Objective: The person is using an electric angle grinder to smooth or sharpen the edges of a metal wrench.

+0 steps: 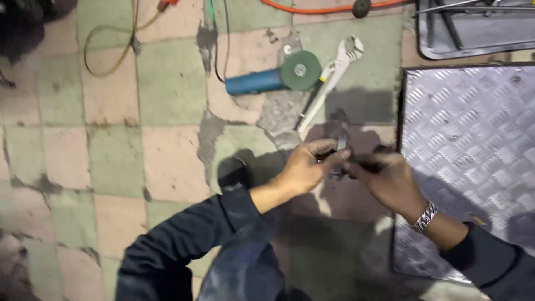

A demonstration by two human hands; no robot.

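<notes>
A small dark metal piece [340, 156] is held between both hands above the tiled floor [111, 156], just beside the edge of a chequer-plate sheet [468, 139]. The left hand [304, 167] is closed around its near side, thumb and fingers pinched on it; the right hand [390, 181], a metal bracelet [424, 216] at the wrist, is closed on its other end. The piece's exact form cannot be told through the blur. It is judged stiff, fairly light for its size, possibly sharp-edged, and best gripped at its two ends. A blue angle grinder [273, 78] and locking pliers [337, 69] lie well apart on the floor.
</notes>
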